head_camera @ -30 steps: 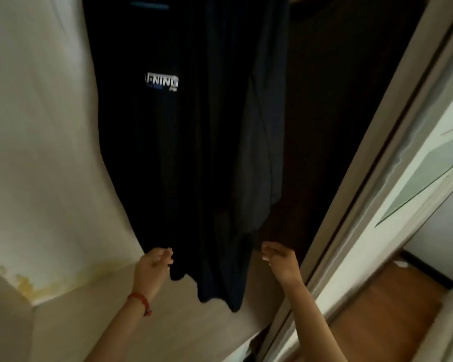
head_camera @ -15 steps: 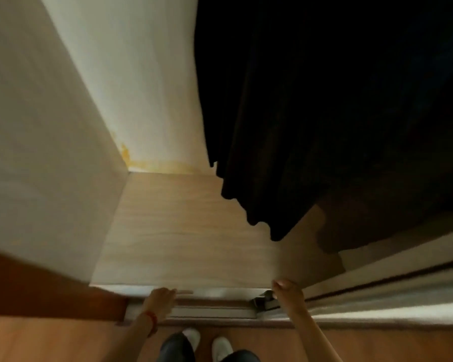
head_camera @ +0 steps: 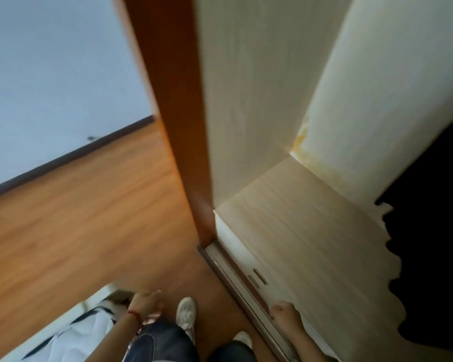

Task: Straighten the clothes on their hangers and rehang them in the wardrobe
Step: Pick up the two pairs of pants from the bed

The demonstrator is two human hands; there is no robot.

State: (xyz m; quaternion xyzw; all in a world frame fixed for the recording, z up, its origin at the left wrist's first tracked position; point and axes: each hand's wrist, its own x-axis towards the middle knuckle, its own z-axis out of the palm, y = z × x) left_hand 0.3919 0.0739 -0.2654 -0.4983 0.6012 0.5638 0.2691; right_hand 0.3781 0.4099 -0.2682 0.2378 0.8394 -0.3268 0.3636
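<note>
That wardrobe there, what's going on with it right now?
A person stands at the open wardrobe, looking down at the floor. Dark clothes hang inside on the right, and neither hand touches them. The left hand hangs low above a white garment lying beside the person's feet; the right hand is down near the wardrobe's bottom track. Both seem to hold nothing, though the picture is blurred.

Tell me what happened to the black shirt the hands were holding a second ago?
Both hands let go of its hem. The left hand dropped beside the leg, and the right hand dropped by the wardrobe's bottom edge; neither visibly holds anything. The view swung down and left. The black shirt still hangs inside.
</note>
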